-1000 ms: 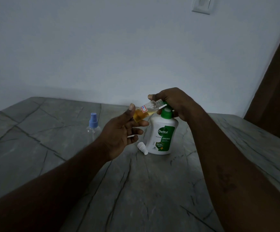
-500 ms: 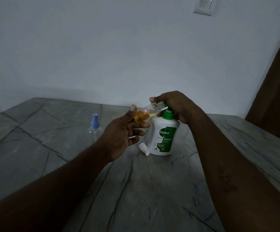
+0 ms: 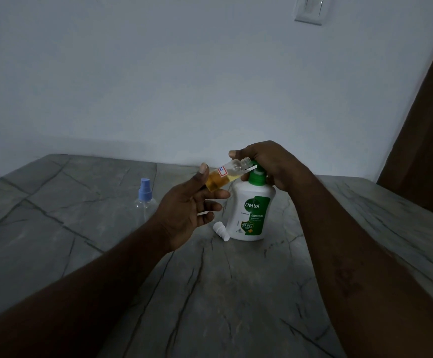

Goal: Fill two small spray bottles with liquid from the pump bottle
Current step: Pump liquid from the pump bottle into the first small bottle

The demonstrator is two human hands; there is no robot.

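Left hand [image 3: 184, 210] grips tilted spray bottle [image 3: 225, 177] at nozzle; right hand [image 3: 269, 164] closed over pump bottle [image 3: 251, 210] head.

Dim room, plain white wall [image 3: 158, 73], wall switch [image 3: 311, 9], veined grey stone table [image 3: 210, 293], brown door [image 3: 427, 125]

Bare tabletop [image 3: 236, 306] lies open in front; a pump bottle [image 3: 251, 210], loose white cap [image 3: 221, 231] touching its base and 1 blue-capped bottle [image 3: 145, 200] to the left block the far side
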